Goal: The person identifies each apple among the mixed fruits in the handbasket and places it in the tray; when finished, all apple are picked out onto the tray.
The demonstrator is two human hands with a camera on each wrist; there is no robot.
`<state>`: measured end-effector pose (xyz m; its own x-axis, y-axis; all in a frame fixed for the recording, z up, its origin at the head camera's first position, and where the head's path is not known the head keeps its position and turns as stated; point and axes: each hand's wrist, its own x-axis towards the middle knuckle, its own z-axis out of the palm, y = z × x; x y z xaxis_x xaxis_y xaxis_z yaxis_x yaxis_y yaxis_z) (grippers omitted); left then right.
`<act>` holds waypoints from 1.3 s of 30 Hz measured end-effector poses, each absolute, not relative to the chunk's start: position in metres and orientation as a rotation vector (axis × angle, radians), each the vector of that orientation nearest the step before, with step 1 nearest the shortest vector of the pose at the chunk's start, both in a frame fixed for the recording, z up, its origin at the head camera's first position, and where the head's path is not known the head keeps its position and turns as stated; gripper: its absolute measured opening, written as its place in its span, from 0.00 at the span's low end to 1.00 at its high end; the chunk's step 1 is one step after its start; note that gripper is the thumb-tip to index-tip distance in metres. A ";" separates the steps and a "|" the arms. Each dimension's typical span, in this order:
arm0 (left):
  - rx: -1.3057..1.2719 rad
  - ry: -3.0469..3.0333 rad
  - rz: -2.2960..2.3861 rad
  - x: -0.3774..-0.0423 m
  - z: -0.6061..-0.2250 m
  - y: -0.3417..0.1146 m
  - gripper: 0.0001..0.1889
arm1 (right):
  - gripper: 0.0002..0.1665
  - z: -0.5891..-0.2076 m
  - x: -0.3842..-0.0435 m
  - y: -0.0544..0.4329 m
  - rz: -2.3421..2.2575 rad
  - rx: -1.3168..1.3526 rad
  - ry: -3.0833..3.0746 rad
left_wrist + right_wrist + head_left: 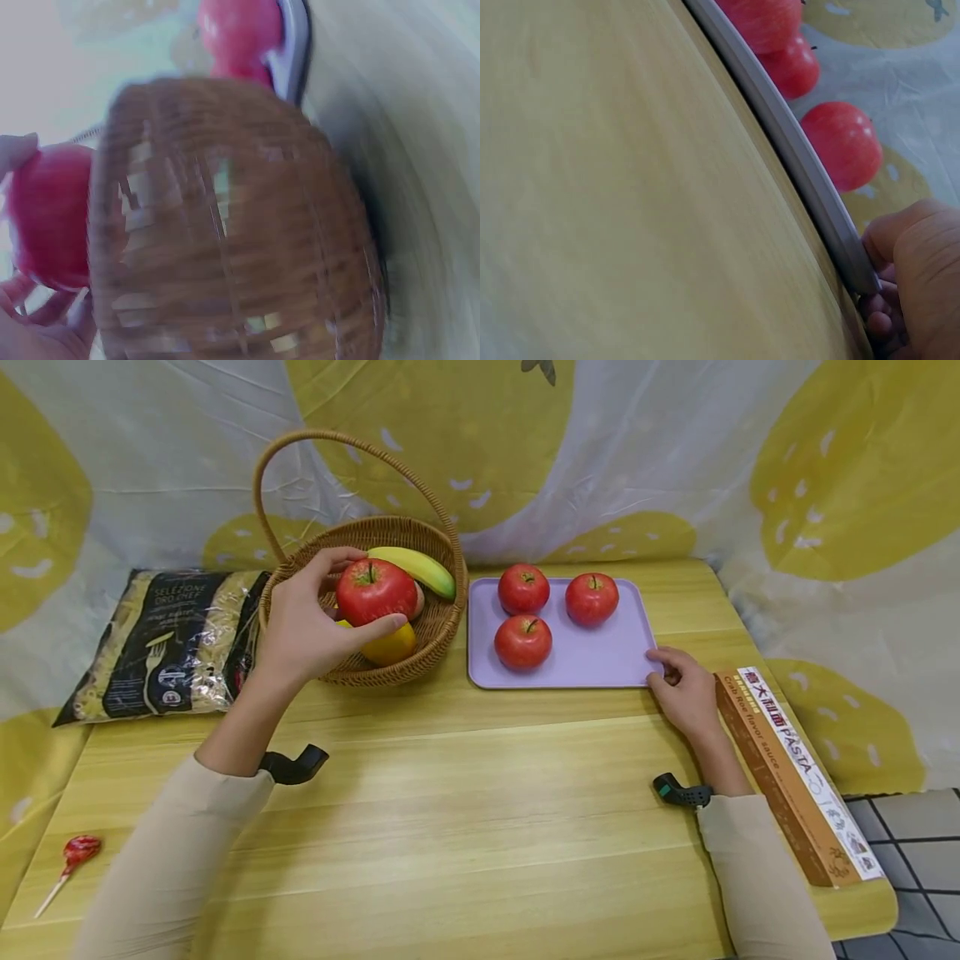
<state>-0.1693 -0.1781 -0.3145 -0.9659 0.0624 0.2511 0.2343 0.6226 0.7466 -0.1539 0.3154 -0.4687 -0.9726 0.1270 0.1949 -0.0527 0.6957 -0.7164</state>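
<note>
My left hand point(303, 614) grips a red apple point(375, 592) above the wicker basket point(459, 610). Inside the basket a banana point(420, 567) and an orange-yellow fruit point(392, 646) lie partly hidden behind the apple and hand. In the left wrist view, the held apple point(52, 217) appears beside the blurred basket wall point(240, 225). With thumb and fingers my right hand point(684, 689) pinches the front right corner of the lilac tray point(592, 660). Three red apples rest on that tray: a back-left apple point(523, 588), a right apple point(592, 599) and a front-left apple point(522, 642).
A bag of pasta point(168, 643) lies left of the basket, whose tall handle point(360, 442) arches over it. A long pasta box point(798, 772) lies along the table's right side. A red lollipop point(78, 852) lies at the front left. Patterned cloth point(637, 452) hangs behind the table.
</note>
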 end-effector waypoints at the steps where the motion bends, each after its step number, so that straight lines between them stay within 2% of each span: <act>1: -0.280 -2.621 -1.288 -0.167 -0.314 -0.174 0.41 | 0.21 -0.469 -0.154 0.316 1.144 -0.056 -2.675; 7: -0.561 -2.463 -1.431 -0.157 -0.315 -0.139 0.38 | 0.21 -0.468 -0.154 0.317 1.150 -0.058 -2.677; 15: -0.824 -2.425 -1.604 -0.162 -0.327 -0.081 0.42 | 0.21 -0.470 -0.155 0.320 1.136 -0.040 -2.662; 21: -0.818 -2.492 -1.595 -0.172 -0.342 -0.047 0.41 | 0.24 -0.470 -0.156 0.320 1.147 0.000 -2.692; 30: -0.735 -2.571 -1.712 -0.184 -0.364 0.000 0.42 | 0.37 -0.466 -0.158 0.321 1.170 0.054 -2.820; 39: -0.763 -2.717 -1.561 -0.192 -0.384 0.051 0.47 | 0.37 -0.468 -0.158 0.323 1.198 0.056 -2.779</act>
